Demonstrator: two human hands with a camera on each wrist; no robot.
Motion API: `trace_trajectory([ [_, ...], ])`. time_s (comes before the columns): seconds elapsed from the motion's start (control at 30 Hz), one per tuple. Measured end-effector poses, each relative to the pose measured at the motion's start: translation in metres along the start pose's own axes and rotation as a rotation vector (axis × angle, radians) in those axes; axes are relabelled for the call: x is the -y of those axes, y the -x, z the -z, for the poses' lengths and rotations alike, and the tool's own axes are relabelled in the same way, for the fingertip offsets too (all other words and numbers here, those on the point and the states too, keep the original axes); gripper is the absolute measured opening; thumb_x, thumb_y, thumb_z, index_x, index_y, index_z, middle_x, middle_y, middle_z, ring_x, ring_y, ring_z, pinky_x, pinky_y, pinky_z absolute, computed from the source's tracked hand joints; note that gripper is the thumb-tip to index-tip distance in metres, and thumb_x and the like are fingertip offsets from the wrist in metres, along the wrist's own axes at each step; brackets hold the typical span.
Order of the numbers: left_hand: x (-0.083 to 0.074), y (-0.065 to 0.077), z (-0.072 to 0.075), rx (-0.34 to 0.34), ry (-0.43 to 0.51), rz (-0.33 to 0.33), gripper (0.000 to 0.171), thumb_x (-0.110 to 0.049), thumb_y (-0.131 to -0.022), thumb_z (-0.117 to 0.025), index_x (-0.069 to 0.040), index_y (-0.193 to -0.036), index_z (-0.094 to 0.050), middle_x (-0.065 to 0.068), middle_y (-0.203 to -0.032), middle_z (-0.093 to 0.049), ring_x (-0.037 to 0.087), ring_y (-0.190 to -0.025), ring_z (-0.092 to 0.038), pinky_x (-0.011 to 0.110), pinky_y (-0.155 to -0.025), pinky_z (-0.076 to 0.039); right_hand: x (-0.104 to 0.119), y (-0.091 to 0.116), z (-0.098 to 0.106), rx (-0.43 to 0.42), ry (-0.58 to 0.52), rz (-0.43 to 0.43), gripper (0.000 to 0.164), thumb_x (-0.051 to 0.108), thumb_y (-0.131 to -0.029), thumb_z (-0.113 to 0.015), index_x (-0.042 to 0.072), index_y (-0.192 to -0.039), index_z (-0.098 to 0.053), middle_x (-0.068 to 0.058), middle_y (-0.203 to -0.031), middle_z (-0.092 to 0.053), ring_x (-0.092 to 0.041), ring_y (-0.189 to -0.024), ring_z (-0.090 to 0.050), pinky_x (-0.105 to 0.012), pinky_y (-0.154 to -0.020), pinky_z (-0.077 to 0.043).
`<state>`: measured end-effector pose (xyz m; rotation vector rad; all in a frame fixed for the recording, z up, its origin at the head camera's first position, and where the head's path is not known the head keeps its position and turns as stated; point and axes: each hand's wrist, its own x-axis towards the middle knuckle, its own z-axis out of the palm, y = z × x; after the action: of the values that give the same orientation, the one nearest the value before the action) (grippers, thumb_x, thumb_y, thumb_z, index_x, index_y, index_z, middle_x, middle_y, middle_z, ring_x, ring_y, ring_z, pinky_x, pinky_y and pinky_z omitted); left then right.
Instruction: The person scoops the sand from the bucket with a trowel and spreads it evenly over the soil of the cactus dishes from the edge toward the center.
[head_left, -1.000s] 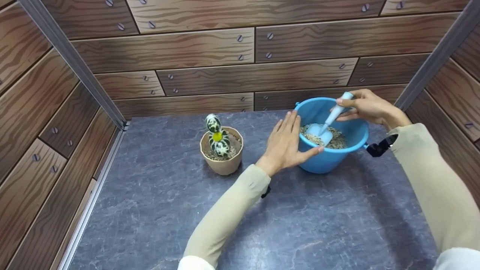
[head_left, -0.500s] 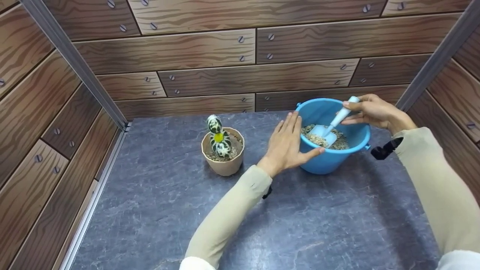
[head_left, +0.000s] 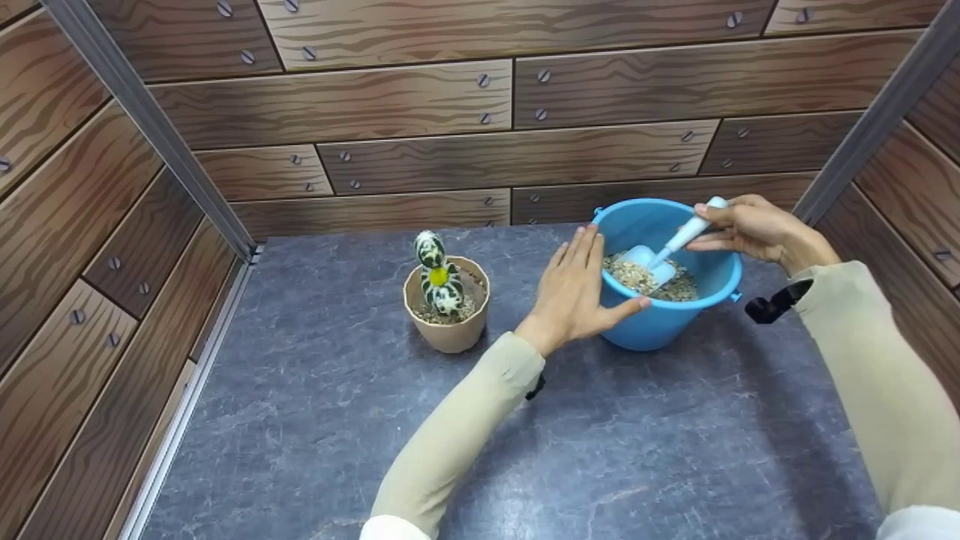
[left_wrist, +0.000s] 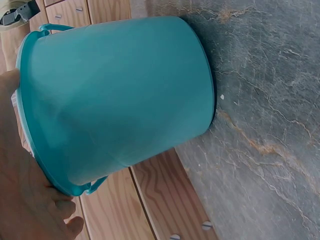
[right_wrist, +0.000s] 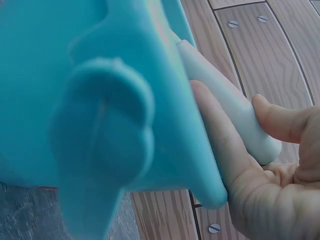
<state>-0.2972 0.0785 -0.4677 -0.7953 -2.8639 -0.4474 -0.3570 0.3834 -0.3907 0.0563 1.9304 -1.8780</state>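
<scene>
A blue bucket (head_left: 645, 330) stands at the back right of the table, with pale gravelly soil (head_left: 681, 286) in its bottom. My left hand (head_left: 571, 292) lies with straight fingers against the bucket's near left side, thumb along the rim; the left wrist view shows the bucket wall (left_wrist: 120, 95) beside it. Over the bucket's right rim, my right hand (head_left: 761, 231) grips the handle of a light blue scoop (head_left: 684, 235). The scoop's blade rests tilted in the soil, some of it lying on the blade. In the right wrist view, thumb and fingers hold the pale handle (right_wrist: 225, 100).
Left of the bucket stands a tan pot (head_left: 448, 337) with a spotted cactus (head_left: 442, 294) bearing a yellow flower (head_left: 437, 277). Wood-patterned panels (head_left: 420, 97) wall in the dark marbled table (head_left: 315, 420) at the back and sides.
My right hand has shifted slightly right and down with the scoop handle, which now leans lower; more soil shows on the blade. The left hand keeps its place on the bucket.
</scene>
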Motion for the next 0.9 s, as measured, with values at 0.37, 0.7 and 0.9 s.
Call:
trace_trajectory([
  [0.37,0.000,0.000,0.000,-0.005,-0.007,-0.005,0.121,-0.093,-0.091,-0.036,-0.004,-0.171,-0.016,0.011,-0.180,-0.010,0.024,-0.168,-0.006,0.041,-0.136,-0.015,-0.001,0.003,0.006,-0.017,-0.132,0.009,0.024,0.021,-0.108,-0.062,-0.002,-0.107,-0.069,-0.018,-0.100,-0.077,-0.031,-0.093,-0.082,-0.037,-0.094,-0.063],
  [0.7,0.000,0.000,0.000,0.009,-0.011,0.002,0.122,-0.093,-0.091,-0.038,-0.004,-0.171,-0.015,0.012,-0.180,-0.011,0.024,-0.167,-0.008,0.041,-0.136,-0.015,-0.005,0.007,0.008,-0.036,-0.167,0.029,0.026,0.023,-0.108,-0.064,-0.002,-0.108,-0.070,-0.019,-0.100,-0.076,-0.030,-0.092,-0.082,-0.037,-0.094,-0.063],
  [0.9,0.001,0.001,0.003,0.007,0.008,-0.004,0.120,-0.091,-0.092,-0.040,-0.004,-0.171,-0.017,0.011,-0.180,-0.011,0.024,-0.167,-0.009,0.041,-0.136,-0.017,-0.004,0.011,0.009,-0.044,-0.225,0.061,0.023,0.018,-0.108,-0.063,-0.004,-0.108,-0.069,-0.018,-0.098,-0.075,-0.032,-0.091,-0.082,-0.038,-0.093,-0.064],
])
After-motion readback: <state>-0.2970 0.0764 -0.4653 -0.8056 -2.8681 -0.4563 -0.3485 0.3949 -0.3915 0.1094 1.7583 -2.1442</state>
